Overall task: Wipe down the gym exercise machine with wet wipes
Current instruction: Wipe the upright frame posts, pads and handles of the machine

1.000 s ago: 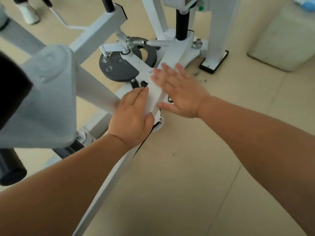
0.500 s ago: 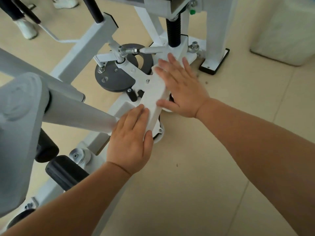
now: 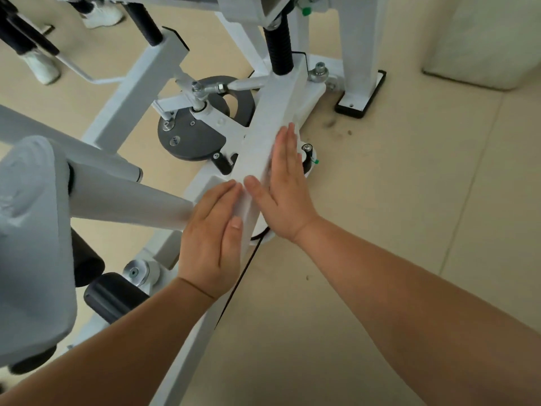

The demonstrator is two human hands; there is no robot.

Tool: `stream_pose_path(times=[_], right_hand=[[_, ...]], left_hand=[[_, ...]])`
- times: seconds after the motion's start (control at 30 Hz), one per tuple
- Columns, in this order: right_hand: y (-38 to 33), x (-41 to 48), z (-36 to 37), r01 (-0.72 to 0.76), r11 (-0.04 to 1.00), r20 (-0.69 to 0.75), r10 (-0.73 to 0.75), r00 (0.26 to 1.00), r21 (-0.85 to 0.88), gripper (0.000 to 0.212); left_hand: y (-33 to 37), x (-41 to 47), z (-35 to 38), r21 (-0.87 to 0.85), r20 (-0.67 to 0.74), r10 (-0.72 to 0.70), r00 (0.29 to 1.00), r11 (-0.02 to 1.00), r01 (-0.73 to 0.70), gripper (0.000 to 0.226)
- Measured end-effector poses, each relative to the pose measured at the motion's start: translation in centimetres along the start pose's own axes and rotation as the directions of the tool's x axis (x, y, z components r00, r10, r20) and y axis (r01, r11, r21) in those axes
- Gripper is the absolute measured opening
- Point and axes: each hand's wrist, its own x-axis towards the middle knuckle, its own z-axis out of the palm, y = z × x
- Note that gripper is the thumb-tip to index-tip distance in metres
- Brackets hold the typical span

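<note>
A white gym machine fills the left and middle of the head view, with a long white frame bar (image 3: pixel 275 112) slanting down toward me. A white wet wipe (image 3: pixel 257 159) lies draped over that bar. My left hand (image 3: pixel 212 235) presses flat on the bar's left side at the wipe's near end, fingers straight. My right hand (image 3: pixel 285 186) lies flat along the bar's right side, fingers straight and pointing up the bar, thumb touching the wipe. Neither hand curls round anything.
A dark grey round plate (image 3: pixel 187 136) and linkage sit left of the bar. A grey padded seat (image 3: pixel 32 244) and black rollers (image 3: pixel 114 297) are at my left. A black cable (image 3: pixel 243 273) runs under the bar. Someone's white shoes (image 3: pixel 41 65) stand far left. Beige floor lies to the right.
My right hand has slid down the bar toward me and turned onto its right side. My left hand stays at the wipe's near end. The view has shifted closer.
</note>
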Motion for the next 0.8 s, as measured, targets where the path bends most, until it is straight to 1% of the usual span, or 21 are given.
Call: stream_pose_path(times=[0.13,0.2,0.27,0.33,0.4,0.43,0.5,0.6,0.63,0.7,0.73,0.8], right_hand=[[0.9,5.8,-2.8,-0.129,0.972,-0.026,0.137,0.990,0.197,0.108],[0.3,7.1,-3.1,-0.161,0.951,-0.040,0.177,0.983,0.265,0.108],[-0.5,6.0,-2.0,-0.136,0.943,-0.063,0.162,0.985,0.303,0.112],[-0.9,3.2,0.1,-0.066,0.947,-0.084,0.097,0.992,0.313,0.114],[-0.6,1.1,1.4,-0.014,0.952,-0.073,0.038,0.997,0.305,0.118],[-0.4,1.3,1.4,-0.011,0.953,-0.072,0.034,0.997,0.304,0.118],[-0.4,3.8,0.1,-0.045,0.941,-0.084,0.077,0.993,0.335,0.112],[-0.9,9.0,-3.3,-0.150,0.888,-0.100,0.213,0.972,0.434,0.107],[-0.8,10.3,-4.2,-0.166,0.880,-0.101,0.234,0.967,0.444,0.104],[-0.5,10.8,-4.5,-0.158,0.884,-0.097,0.222,0.970,0.439,0.103],[-0.6,10.0,-4.0,-0.135,0.893,-0.095,0.194,0.976,0.430,0.106],[-0.9,7.1,-2.3,-0.043,0.913,-0.115,0.098,0.989,0.406,0.109]], left_hand=[[0.2,0.0,0.0,0.041,0.027,-0.019,0.999,0.999,0.018,0.056],[0.2,0.1,0.0,0.063,0.029,-0.026,0.999,0.998,0.024,0.056],[0.1,0.1,0.0,0.075,0.031,-0.019,0.999,0.997,0.016,0.056],[0.0,0.1,0.0,0.081,0.032,-0.008,0.999,0.997,0.006,0.056],[0.0,0.2,0.0,0.077,0.035,-0.008,0.999,0.997,0.005,0.057],[0.0,0.2,0.0,0.082,0.036,-0.009,0.999,0.997,0.006,0.057],[0.1,0.0,0.0,0.100,0.038,-0.017,0.999,0.995,0.013,0.056],[0.3,0.0,-0.1,0.109,0.053,-0.038,0.998,0.993,0.032,0.057],[0.3,0.0,-0.1,0.111,0.057,-0.039,0.998,0.993,0.033,0.057],[0.2,0.1,-0.1,0.111,0.061,-0.039,0.997,0.993,0.032,0.057],[0.1,0.1,-0.2,0.112,0.061,-0.038,0.997,0.993,0.031,0.057],[0.0,0.0,-0.1,0.116,0.056,-0.030,0.998,0.993,0.024,0.056]])
